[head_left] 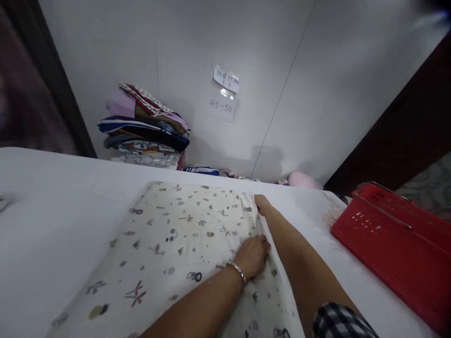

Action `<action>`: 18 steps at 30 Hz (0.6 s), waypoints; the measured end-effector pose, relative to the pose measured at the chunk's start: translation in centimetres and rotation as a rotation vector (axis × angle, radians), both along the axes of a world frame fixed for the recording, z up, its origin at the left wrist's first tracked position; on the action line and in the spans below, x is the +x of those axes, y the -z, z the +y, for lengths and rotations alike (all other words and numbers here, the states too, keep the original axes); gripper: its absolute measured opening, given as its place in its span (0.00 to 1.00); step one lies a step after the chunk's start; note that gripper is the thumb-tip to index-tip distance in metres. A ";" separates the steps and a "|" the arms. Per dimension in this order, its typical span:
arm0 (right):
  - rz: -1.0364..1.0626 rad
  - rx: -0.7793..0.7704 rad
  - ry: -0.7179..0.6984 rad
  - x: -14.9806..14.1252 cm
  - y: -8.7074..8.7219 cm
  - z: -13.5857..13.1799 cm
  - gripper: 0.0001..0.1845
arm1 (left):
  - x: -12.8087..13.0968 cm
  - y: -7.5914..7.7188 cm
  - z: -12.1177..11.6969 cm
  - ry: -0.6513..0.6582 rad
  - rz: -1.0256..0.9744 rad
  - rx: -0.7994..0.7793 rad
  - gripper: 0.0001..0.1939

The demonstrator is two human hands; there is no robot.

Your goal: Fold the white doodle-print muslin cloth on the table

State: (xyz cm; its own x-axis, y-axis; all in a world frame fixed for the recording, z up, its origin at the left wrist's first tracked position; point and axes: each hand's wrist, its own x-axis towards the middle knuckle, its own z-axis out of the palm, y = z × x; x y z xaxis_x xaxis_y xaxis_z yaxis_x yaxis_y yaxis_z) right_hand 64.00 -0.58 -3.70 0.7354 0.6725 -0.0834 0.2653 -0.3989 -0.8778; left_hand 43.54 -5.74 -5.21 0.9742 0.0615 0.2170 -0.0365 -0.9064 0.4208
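Note:
A cream cloth (pixel 190 234) printed with small plants and figures lies spread over the white table, wider toward me. My left hand (pixel 252 256), with a silver bracelet at the wrist, rests on its right side, fingers curled around a fold near the edge. Farther away, at the cloth's far right corner, is my right hand (pixel 261 203). It pinches the cloth's edge there, its fingers mostly hidden behind the gathered fabric. Small creases run along the cloth between the two hands.
On the right stands a red plastic basket (pixel 391 249) with a metal handle. A stack of folded fabrics (pixel 146 126) rises behind the table (pixel 70 197) at the left. Paper notes (pixel 225 94) hang on the wall, and a pink bundle (pixel 301 179) sits beyond the far edge.

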 end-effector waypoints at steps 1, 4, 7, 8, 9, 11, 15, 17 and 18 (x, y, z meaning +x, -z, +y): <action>0.054 -0.007 0.026 -0.2 -0.1 0.1 0.15 | 0.0 0.0 0.0 0.000 0.002 -0.002 0.08; 0.198 -0.017 0.084 -0.7 -0.3 0.7 0.17 | 0.0 0.0 0.0 0.007 0.003 -0.015 0.08; 0.293 -0.025 0.140 -0.9 -0.5 1.5 0.18 | 0.1 0.2 0.1 0.021 -0.023 -0.034 0.08; 0.314 -0.036 0.166 -0.8 -0.6 1.7 0.17 | 0.1 0.3 0.1 0.025 -0.034 -0.042 0.09; 0.330 -0.050 0.194 -0.7 -0.6 1.9 0.16 | 0.1 0.3 0.1 0.028 -0.043 -0.050 0.09; 0.351 -0.076 0.240 -0.3 -0.6 1.8 0.15 | 0.1 0.4 0.1 0.029 -0.047 -0.057 0.09; 0.389 -0.117 0.261 0.3 -0.7 0.7 0.17 | 0.1 0.1 0.0 0.013 -0.014 -0.021 0.08; 0.410 -0.139 0.259 0.4 -0.8 0.1 0.16 | 0.0 -0.1 0.0 0.004 -0.004 -0.004 0.07; 0.416 -0.144 0.257 0.3 -0.9 -0.1 0.15 | 0.0 -0.2 0.0 0.003 -0.001 0.000 0.07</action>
